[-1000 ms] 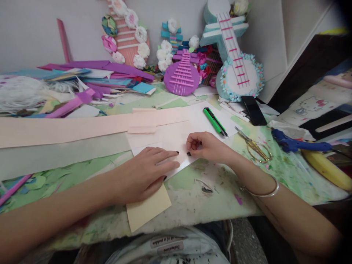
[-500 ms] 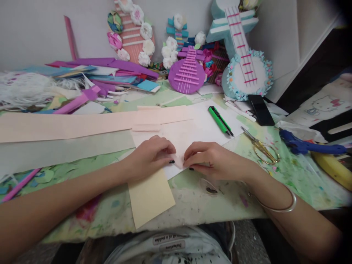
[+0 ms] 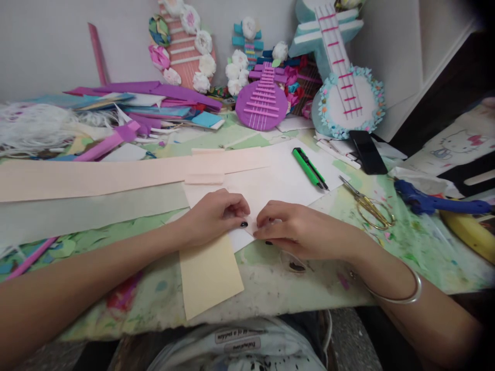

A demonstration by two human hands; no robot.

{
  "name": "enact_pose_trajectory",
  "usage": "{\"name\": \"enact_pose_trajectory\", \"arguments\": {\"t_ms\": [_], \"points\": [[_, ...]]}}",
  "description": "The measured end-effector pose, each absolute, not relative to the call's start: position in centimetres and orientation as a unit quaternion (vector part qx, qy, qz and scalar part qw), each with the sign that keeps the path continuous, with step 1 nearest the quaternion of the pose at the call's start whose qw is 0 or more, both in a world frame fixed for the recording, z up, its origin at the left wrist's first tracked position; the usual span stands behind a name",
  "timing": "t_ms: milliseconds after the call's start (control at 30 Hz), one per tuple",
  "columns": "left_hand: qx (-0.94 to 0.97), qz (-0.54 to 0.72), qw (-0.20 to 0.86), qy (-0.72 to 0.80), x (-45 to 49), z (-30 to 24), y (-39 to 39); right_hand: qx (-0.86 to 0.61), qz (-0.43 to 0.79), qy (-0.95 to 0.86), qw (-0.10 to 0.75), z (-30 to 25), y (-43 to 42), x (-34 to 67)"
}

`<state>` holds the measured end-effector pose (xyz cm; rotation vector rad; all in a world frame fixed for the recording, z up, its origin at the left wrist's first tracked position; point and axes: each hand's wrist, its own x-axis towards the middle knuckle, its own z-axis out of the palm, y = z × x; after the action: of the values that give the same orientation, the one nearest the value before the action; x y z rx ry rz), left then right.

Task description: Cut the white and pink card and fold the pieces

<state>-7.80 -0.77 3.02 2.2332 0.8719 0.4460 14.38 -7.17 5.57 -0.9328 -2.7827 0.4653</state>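
Observation:
My left hand (image 3: 218, 216) is closed, thumb and fingers pinched at the left side of a small pale pink piece of paper (image 3: 252, 225). From the other side my right hand (image 3: 296, 226) also pinches it, its fingertips near the paper's lower end; much of the piece is hidden by the fingers. Both hands work over white paper (image 3: 276, 178) lying on the table. A cream sheet of paper (image 3: 211, 278) sticks out under my left wrist. Just beyond lie a long pale peach strip (image 3: 96, 178) and a short folded peach strip (image 3: 204, 179).
Right of the hands lie a green box cutter (image 3: 309, 169), gold-handled scissors (image 3: 369, 205), a black phone (image 3: 367, 152) and a blue glue gun (image 3: 433, 198). Decorated paper lutes, one purple (image 3: 263, 105) and one light blue (image 3: 325, 111), stand behind. Paper scraps (image 3: 154, 98) pile up back left.
My right hand has shifted slightly, its fingers curling more at the paper's lower end. My left hand stays nearly in place. The view has moved a little.

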Motion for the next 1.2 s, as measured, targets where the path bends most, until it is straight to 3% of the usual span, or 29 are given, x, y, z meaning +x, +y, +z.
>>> {"name": "enact_pose_trajectory", "arguments": {"t_ms": [500, 833, 1200], "points": [[0.853, 0.187, 0.362, 0.328, -7.5, 3.0, -0.6, -0.308, 0.142, -0.939, 0.058, 5.9, -7.3, 14.2], [0.923, 0.184, 0.228, 0.249, -7.6, 3.0, -1.1, -0.301, 0.135, -0.943, 0.041, 6.2, -7.3, 14.2], [0.93, 0.191, 0.192, 0.249, -7.7, 2.4, -1.4, -0.246, 0.082, -0.965, 0.035, 5.9, -7.5, 13.5]]}}
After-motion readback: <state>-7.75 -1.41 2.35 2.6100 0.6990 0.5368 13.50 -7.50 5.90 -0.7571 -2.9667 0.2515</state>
